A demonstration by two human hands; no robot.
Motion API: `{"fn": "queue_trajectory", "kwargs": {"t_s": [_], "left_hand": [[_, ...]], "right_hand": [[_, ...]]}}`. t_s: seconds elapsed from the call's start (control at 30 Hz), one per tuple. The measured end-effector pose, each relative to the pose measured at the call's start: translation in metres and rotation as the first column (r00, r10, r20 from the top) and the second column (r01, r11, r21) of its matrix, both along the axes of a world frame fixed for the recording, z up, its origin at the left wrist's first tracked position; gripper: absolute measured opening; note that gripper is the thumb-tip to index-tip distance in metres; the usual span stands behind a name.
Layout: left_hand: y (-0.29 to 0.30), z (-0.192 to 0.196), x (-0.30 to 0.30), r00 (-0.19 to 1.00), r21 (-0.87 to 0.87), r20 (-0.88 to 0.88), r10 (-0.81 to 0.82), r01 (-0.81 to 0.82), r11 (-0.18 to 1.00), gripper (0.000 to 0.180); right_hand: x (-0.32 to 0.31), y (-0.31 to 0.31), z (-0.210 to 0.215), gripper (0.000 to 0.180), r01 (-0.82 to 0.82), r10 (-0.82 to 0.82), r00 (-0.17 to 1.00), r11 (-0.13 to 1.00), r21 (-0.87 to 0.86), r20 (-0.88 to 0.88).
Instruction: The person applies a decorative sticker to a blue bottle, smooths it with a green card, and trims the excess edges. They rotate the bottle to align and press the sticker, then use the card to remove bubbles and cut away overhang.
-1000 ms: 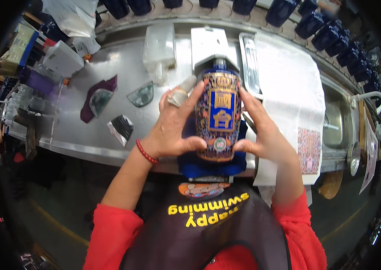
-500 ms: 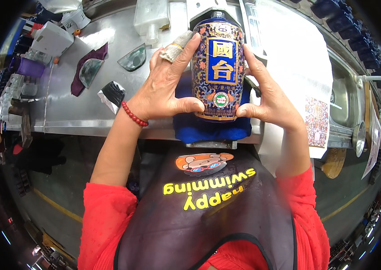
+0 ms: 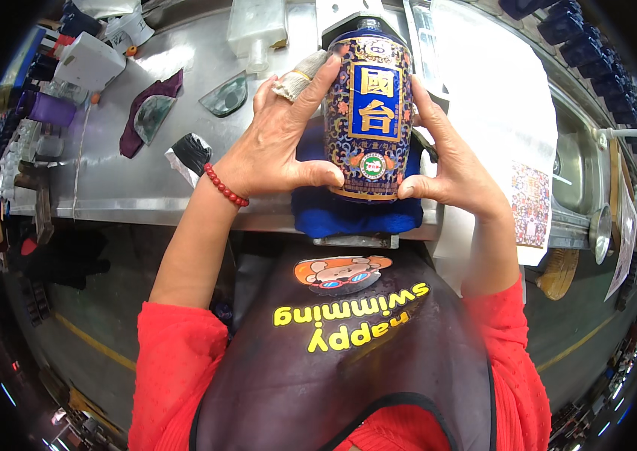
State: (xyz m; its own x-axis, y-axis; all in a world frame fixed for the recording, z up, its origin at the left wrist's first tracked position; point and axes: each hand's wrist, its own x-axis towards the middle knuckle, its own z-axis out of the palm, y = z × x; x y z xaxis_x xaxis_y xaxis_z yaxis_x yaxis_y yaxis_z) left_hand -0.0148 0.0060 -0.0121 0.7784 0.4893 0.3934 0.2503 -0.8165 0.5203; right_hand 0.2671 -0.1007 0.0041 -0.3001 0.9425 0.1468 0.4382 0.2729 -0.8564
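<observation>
Currently: ornate blue bottle (image 3: 367,113) upright above blue cloth pad (image 3: 356,210) at near edge of steel bench (image 3: 108,180). Left hand (image 3: 277,146), right hand (image 3: 450,161): fingers curled round bottle sides, thumbs under base. Risk: glazed surface slipping, bottle dropping past pad onto floor.

steel workbench (image 3: 108,180) under bright glare — a sink (image 3: 574,177) at right, dim grey floor (image 3: 85,331), perhaps concrete.

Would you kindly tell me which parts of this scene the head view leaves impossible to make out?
- Back of the ornate blue ceramic bottle: faces away; left hand and right hand cover its sides.
- Folded blue cloth: mostly hidden behind the bottle.
- Dark blue bottles along the far edge: too small and bent by the lens.
</observation>
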Motion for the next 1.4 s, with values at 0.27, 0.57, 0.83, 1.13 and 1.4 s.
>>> {"fn": "queue_trajectory", "kwargs": {"t_s": [0.27, 0.57, 0.83, 1.13, 1.4], "left_hand": [[0.002, -0.005, 0.002, 0.999, -0.014, 0.028, -0.033, 0.033, 0.999, 0.128], [-0.001, -0.005, 0.001, 0.999, -0.004, 0.022, -0.023, 0.023, 1.0, 0.13], [0.001, -0.007, 0.001, 0.999, 0.016, 0.022, -0.023, 0.023, 1.0, 0.131], [0.001, 0.01, 0.0, 1.0, -0.048, -0.006, -0.021, 0.021, 0.999, 0.13], [0.004, 0.012, 0.005, 0.993, -0.038, -0.108, 0.057, -0.062, 0.997, 0.133]], "right_hand": [[0.001, 0.004, -0.006, 0.143, 0.044, -0.045, 0.997, 0.999, 0.024, 0.063], [0.0, 0.003, -0.006, 0.145, 0.035, -0.035, 0.999, 0.999, -0.015, -0.011], [0.004, 0.004, -0.006, 0.145, 0.032, -0.031, 0.998, 0.999, -0.003, 0.059], [0.004, 0.005, 0.011, 0.147, 0.001, -0.007, 0.988, 0.999, 0.039, 0.156], [0.002, 0.018, 0.021, 0.141, -0.054, 0.052, 0.994, 0.998, 0.02, 0.095]]}}
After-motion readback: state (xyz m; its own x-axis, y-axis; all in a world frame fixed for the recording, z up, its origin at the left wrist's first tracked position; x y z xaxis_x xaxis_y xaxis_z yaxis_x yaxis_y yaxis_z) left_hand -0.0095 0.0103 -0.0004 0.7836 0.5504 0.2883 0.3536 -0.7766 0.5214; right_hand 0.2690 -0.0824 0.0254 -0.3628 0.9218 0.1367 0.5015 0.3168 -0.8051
